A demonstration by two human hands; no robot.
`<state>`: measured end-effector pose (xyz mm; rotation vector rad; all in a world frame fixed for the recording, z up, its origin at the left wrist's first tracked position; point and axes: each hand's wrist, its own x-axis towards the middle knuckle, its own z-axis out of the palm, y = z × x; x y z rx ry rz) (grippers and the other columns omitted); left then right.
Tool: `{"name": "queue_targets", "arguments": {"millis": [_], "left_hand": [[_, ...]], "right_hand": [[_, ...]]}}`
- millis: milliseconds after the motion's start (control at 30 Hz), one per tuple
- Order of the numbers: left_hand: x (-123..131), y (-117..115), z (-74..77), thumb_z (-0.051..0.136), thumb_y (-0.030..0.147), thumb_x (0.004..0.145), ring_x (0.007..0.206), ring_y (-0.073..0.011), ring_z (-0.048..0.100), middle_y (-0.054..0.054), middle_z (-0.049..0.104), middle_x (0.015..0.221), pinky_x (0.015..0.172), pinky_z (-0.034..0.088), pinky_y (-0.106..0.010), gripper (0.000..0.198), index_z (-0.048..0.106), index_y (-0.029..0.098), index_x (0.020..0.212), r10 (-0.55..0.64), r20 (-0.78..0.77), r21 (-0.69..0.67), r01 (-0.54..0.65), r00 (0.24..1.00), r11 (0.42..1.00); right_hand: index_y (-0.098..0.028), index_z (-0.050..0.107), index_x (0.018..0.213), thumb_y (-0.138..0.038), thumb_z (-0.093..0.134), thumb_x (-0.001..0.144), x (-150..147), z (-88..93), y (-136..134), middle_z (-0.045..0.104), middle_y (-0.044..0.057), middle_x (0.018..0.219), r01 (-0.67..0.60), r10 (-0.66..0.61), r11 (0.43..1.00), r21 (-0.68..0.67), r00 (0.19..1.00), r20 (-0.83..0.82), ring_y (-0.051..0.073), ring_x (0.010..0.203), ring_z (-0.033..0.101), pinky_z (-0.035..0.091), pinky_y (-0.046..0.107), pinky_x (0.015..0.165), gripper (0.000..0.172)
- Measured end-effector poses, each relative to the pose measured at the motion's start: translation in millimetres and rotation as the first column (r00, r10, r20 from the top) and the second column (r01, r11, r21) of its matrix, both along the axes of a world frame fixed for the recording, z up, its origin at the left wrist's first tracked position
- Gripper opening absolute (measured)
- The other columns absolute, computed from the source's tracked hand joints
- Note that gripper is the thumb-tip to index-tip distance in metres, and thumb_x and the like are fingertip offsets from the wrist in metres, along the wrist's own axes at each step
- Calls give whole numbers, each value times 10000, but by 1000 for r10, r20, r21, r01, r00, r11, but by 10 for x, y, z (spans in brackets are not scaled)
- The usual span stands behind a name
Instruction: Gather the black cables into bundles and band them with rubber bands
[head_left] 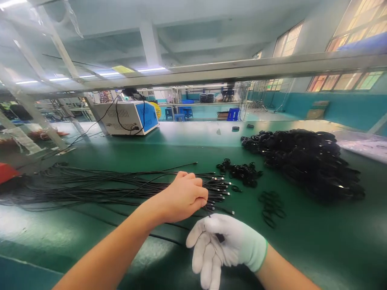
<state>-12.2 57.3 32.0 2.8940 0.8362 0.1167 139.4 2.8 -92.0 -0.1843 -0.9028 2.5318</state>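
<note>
My bare left hand (pixel 185 196) is closed over the connector ends of a long bundle of black cables (pixel 121 187), just above the green table; a short piece of black cable shows below its fingers. Just below and to the right is my right hand (pixel 216 243), in a white glove with a green cuff. Its thumb and forefinger meet near that black piece, while the other fingers curl loosely downward. What lies between its fingertips is too small to tell. Silver plug tips (pixel 225 187) stick out to the right of my left hand.
A large heap of coiled black cables (pixel 305 161) lies at the right, with a smaller pile (pixel 242 172) and loose black rings (pixel 271 207) nearer. A white and blue machine (pixel 130 117) stands at the back left. A metal shelf beam (pixel 205 72) crosses above the table.
</note>
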Motion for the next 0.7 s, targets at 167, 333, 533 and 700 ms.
{"name": "queue_targets", "arguments": {"millis": [167,333,533,700], "left_hand": [[102,62,-73,440,229,873,794,-160,477,20,549,718,856,293,-315,262,611,240,675,15,69,-37,-12,998,999],[21,107,-414,363,278,920,861,-159,557,17,648,901,845,364,-280,290,653,272,924,72,204,-249,-19,976,968],[-334,219,-776,295,290,928,795,-199,606,2,676,898,727,426,-305,325,619,270,926,394,122,131,-408,911,904],[-374,-217,-999,405,275,861,589,-190,587,16,654,705,542,399,-291,229,600,289,741,264,93,275,-280,960,920]], "right_hand": [[-21,560,1046,-348,544,760,-23,-75,31,693,185,802,-38,38,999,9,999,-16,296,704,692,546,388,542,435],[-100,529,981,-518,442,825,123,95,-45,676,127,708,228,-225,970,83,973,-44,247,584,668,517,489,584,455],[-244,530,989,-477,353,911,448,415,15,569,-31,690,619,-622,781,-78,763,-175,124,590,573,497,345,587,303],[-218,546,887,-333,442,919,631,564,73,483,-51,662,682,-675,719,-133,639,-370,83,571,474,419,217,548,158]]}}
